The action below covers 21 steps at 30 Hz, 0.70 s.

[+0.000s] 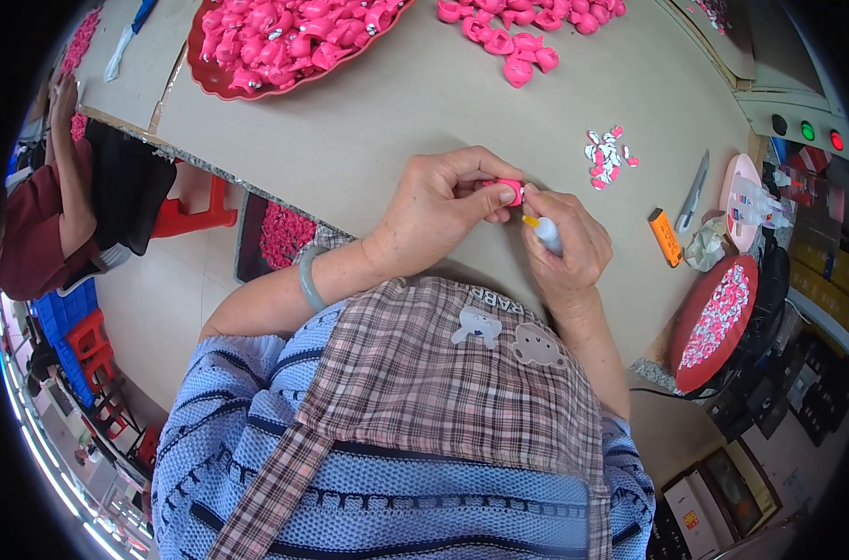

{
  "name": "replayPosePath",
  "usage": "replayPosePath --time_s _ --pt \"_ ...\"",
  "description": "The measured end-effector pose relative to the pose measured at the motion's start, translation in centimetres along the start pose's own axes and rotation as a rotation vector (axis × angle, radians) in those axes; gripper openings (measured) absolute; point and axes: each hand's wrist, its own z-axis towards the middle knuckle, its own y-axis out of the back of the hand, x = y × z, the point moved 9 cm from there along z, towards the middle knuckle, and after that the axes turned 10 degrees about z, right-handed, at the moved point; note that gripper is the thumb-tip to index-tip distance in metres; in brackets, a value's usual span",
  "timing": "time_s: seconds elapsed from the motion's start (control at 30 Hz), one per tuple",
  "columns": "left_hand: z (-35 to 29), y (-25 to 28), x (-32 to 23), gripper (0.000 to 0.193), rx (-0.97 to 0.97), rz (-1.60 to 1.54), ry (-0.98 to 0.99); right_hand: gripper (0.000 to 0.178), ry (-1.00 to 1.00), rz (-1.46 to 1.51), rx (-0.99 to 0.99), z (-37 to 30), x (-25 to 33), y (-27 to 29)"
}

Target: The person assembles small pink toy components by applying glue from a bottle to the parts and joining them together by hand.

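My left hand (448, 198) pinches a small pink plastic part (512, 190) between thumb and fingers, above the table's near side. Close against it is my right hand (571, 241), closed around a small white squeeze bottle (547, 237) with a yellow nozzle. The thumb and forefinger of that hand meet at the part's right side, where a bit of white shows; whether they also hold a tiny piece cannot be made out. To the right lies a loose group of small pink and white pieces (608, 161).
A red tray (221, 86) heaped with pink parts stands far left, with more pink parts (518, 70) beyond. On the right are a utility knife (693, 193), an orange box (665, 237), a pink dish (742, 187) and a red tray of small pieces (683, 367). A person (51, 215) sits left.
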Motion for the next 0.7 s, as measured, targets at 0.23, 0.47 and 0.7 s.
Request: replayPosePath --time_s 0.23,0.47,0.7 --pt "-0.11 -0.18 0.02 0.017 0.0 -0.02 -0.015 0.03 -0.001 0.001 0.0 -0.02 0.17 -0.04" --pt "-0.09 -0.1 0.09 0.018 -0.003 -0.021 -0.011 0.032 0.002 -0.009 -0.013 -0.14 0.15 -0.08" --pt "-0.07 -0.02 -0.02 0.018 -0.002 -0.003 -0.015 0.032 0.006 -0.008 -0.015 -0.06 0.12 -0.15"
